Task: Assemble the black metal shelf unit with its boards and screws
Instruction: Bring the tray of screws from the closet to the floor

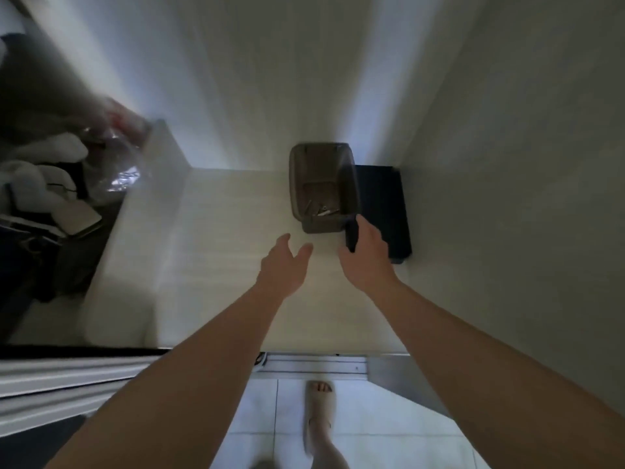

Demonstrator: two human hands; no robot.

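Observation:
A brown plastic bin [306,184] stands on a pale tabletop [216,231] against the wall, with several metal screws [323,208] lying in its bottom. Right of it lies a flat black box or panel [389,204]. My right hand [367,255] grips a short black piece [351,233] right beside the bin's near right corner. My left hand [284,265] hovers open over the table, fingers spread, just in front of the bin and touching nothing.
At the left a dark surface holds a clear plastic bag [115,164], white cloth [37,177] and a flat pale item [76,216], all blurred. Below the table's front edge are a white tiled floor [372,418] and my sandalled foot [319,411].

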